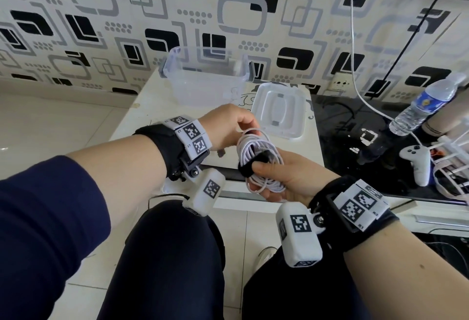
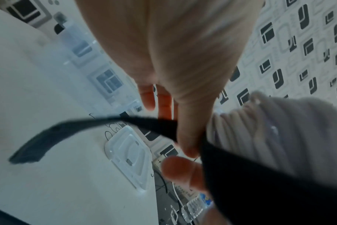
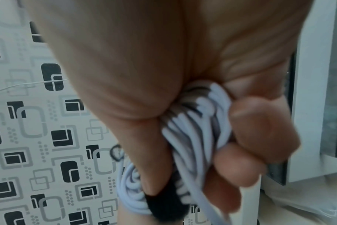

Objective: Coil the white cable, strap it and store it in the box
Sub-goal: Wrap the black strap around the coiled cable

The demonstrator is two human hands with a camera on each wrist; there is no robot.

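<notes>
The white cable (image 1: 261, 157) is wound into a coil, held above the near edge of the white table (image 1: 142, 122). My right hand (image 1: 271, 177) grips the coil from below, thumb lying on the black strap (image 1: 247, 168) that crosses it. In the right wrist view the right hand (image 3: 231, 144) curls round the cable (image 3: 194, 137) with the strap (image 3: 164, 204) under the thumb. My left hand (image 1: 247, 124) is at the coil's top. The blurred left wrist view shows the left hand (image 2: 183, 159) pinching the strap (image 2: 48, 141), whose free end trails away. The clear box (image 1: 205, 83) stands open at the table's back.
The box's lid (image 1: 279, 111) lies flat to the right of the box. Further right, a glossy black surface carries a water bottle (image 1: 426, 104) and a white game controller (image 1: 416, 165). Another white cord (image 1: 354, 53) hangs down the patterned wall. My knees are below the hands.
</notes>
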